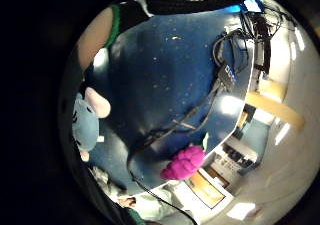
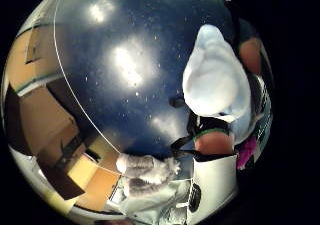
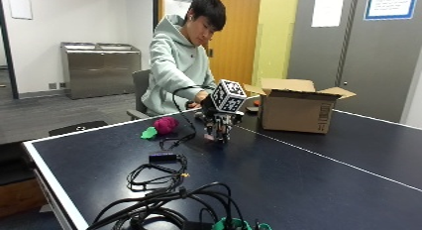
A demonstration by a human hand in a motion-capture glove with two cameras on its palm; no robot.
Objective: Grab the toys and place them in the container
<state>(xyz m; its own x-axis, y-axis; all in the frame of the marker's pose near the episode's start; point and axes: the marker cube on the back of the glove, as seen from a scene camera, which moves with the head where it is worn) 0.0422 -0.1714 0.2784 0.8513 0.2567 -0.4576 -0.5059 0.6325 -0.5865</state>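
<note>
Outside view: person seated at the far side of a dark blue table (image 3: pixel 277 175), gloved right hand (image 3: pixel 217 122) raised just above the tabletop, near the open cardboard box (image 3: pixel 294 111) (flaps up, standing on the table). Hand sits on the person's side of the box, not over it. Something small hangs under the hand, too small here to name. Right thumb side palm view shows a pale blue plush toy (image 2: pixel 216 82) filling the space close to the palm, with a bare fingertip (image 2: pixel 215 142) against it; right little finger side palm view shows the same toy's blue body with a pink ear beside the palm. Fingers appear curled around the plush toy, though the grip itself is mostly hidden. A magenta plush toy (image 3: pixel 165 125) with a green leaf lies on the table, farther from the box than the hand, beside a black cable (image 3: pixel 158 178) that runs away from the box to the near table edge.
</note>
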